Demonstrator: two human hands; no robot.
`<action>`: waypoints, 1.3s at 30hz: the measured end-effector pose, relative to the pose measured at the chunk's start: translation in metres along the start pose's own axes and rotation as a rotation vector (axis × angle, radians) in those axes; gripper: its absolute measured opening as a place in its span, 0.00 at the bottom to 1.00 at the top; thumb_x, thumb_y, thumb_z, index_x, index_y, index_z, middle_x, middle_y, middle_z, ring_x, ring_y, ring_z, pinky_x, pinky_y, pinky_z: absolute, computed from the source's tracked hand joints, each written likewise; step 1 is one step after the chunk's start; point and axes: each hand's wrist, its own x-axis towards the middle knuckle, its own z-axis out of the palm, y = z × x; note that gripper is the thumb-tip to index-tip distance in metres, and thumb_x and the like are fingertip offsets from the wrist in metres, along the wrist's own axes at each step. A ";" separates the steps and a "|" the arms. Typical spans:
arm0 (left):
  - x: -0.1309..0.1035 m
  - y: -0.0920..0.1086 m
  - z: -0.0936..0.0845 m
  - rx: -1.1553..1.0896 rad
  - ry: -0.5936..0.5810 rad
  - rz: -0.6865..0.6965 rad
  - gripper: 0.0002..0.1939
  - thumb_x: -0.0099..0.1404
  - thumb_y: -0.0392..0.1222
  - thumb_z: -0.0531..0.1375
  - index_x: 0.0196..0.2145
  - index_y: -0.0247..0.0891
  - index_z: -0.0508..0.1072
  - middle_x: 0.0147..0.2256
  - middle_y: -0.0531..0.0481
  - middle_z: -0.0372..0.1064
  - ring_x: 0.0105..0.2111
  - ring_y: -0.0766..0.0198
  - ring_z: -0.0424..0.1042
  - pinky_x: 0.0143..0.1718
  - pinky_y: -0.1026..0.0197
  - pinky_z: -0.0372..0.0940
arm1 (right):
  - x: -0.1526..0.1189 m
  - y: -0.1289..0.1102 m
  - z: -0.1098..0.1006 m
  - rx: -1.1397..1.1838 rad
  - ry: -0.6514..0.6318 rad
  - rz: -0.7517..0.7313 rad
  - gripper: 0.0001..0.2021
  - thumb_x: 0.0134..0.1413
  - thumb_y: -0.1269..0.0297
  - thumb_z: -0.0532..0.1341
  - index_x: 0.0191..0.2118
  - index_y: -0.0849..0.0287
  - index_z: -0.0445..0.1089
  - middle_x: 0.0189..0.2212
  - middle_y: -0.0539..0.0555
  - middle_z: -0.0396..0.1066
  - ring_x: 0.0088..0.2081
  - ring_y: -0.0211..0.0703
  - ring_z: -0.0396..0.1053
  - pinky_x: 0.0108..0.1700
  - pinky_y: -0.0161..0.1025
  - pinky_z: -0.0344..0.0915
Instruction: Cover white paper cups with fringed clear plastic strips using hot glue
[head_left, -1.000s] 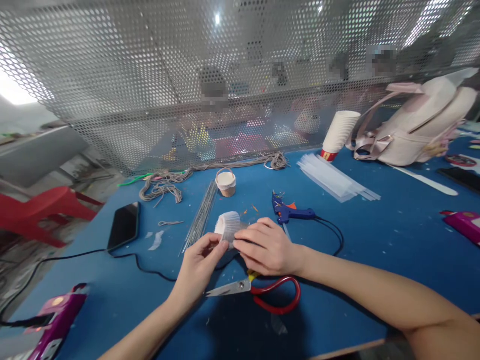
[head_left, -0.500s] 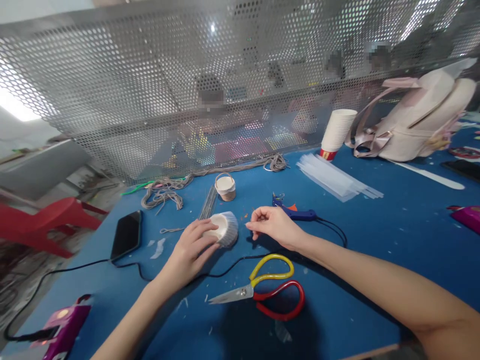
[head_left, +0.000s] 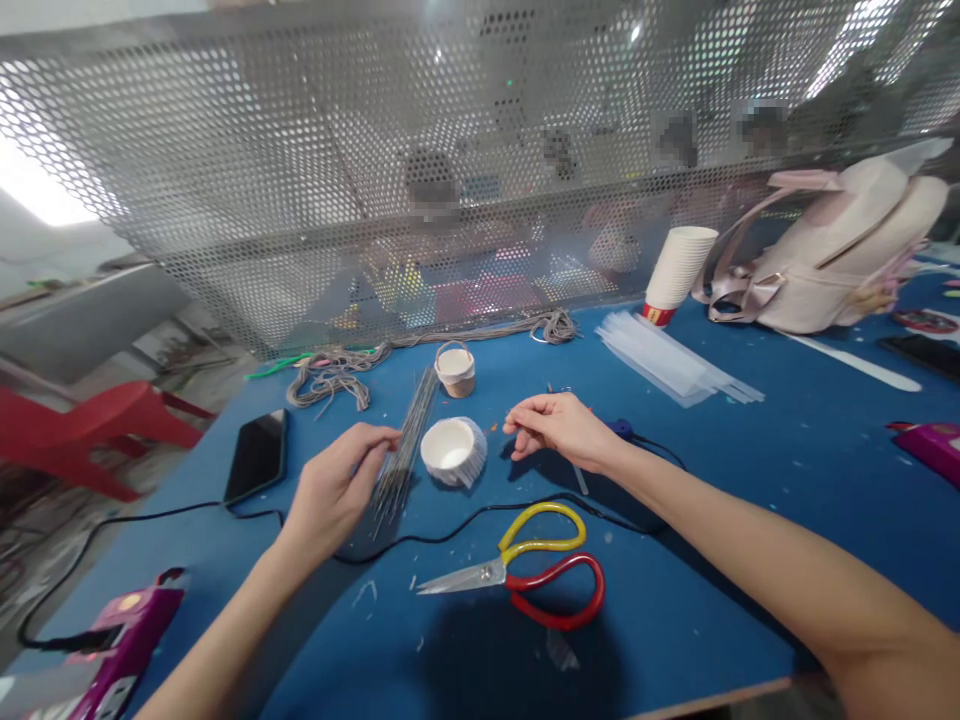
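Observation:
My left hand (head_left: 337, 485) is beside a bundle of thin grey wires (head_left: 405, 445). Its thumb and forefinger are drawn together at the bundle's left edge; what they pinch, if anything, is hidden. To the right of the wires, a small white cup (head_left: 474, 462) with a pleated covering stands on the table, its mouth up, touched by neither hand. My right hand (head_left: 559, 430) hovers right of the cup with its fingertips pinched; anything between them is too small to make out. Behind that hand, a blue glue gun (head_left: 621, 430) is mostly hidden. Scissors (head_left: 517, 575) with yellow and red handles lie in front.
A small handled basket (head_left: 456, 372) stands behind the cup. Grey cord (head_left: 330, 380), stacked paper cups (head_left: 679, 270), translucent strips (head_left: 667, 360) and a pale backpack (head_left: 817, 260) line the back. A phone (head_left: 256, 455) lies left; a black cable (head_left: 457, 535) crosses the table. Perforated screen (head_left: 300, 200) behind.
My left hand has let go of the white cup and moved left to the wires. The cup's mouth now faces up. My right hand has shifted only slightly, still pinched.

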 end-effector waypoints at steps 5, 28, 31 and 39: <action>0.001 0.001 -0.007 -0.066 -0.011 -0.214 0.12 0.61 0.48 0.54 0.32 0.40 0.74 0.28 0.51 0.75 0.30 0.61 0.74 0.35 0.61 0.66 | 0.005 0.006 -0.010 -0.130 0.095 -0.061 0.07 0.37 0.77 0.52 0.17 0.60 0.60 0.13 0.43 0.58 0.12 0.27 0.52 0.14 0.26 0.51; 0.004 -0.019 0.013 -0.199 -0.355 -0.118 0.11 0.56 0.40 0.53 0.36 0.39 0.70 0.30 0.51 0.71 0.26 0.65 0.67 0.29 0.64 0.61 | 0.004 -0.011 -0.014 -0.971 0.005 -0.252 0.06 0.46 0.68 0.59 0.21 0.59 0.67 0.16 0.48 0.68 0.20 0.36 0.66 0.28 0.33 0.61; 0.003 -0.021 0.011 -0.172 -0.351 -0.117 0.15 0.57 0.40 0.51 0.40 0.38 0.71 0.37 0.46 0.74 0.33 0.61 0.71 0.37 0.62 0.64 | 0.008 -0.013 -0.017 -1.002 0.040 -0.286 0.02 0.42 0.70 0.60 0.22 0.59 0.67 0.21 0.49 0.70 0.25 0.38 0.67 0.30 0.34 0.61; 0.010 -0.014 0.004 -0.131 -0.295 -0.256 0.15 0.63 0.45 0.45 0.34 0.41 0.70 0.18 0.57 0.65 0.20 0.65 0.66 0.25 0.66 0.59 | 0.012 -0.011 -0.018 -1.043 0.023 -0.242 0.15 0.52 0.58 0.56 0.19 0.58 0.64 0.11 0.48 0.63 0.14 0.36 0.61 0.22 0.33 0.59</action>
